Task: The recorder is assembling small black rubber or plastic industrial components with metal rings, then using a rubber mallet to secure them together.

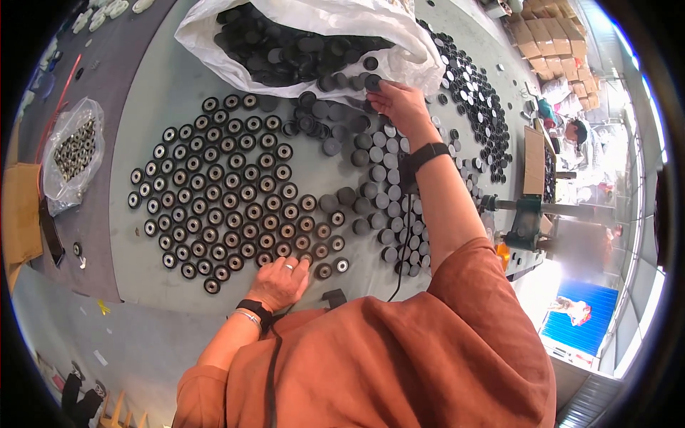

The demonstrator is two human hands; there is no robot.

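At the mouth of a white woven sack (196,36), my right hand (401,105) pinches a black round cap (372,82) between thumb and fingers. Dark round caps (278,50) fill the sack, and several spill out below its rim. My left hand (280,282) lies at the near edge of a block of black rollers (214,173) with metal bearing centres. Its fingers stretch over the nearest rollers, holding none that I can see. Between the rollers and my right forearm stand grey-topped round caps (385,175) in loose rows.
More black and grey caps (478,100) spread over the far right of the grey-green table (135,242). On the left lie a clear bag of small metal parts (75,150) and a cardboard box (23,214). A green clamp-like machine (526,221) stands right. A person (576,132) sits beyond.
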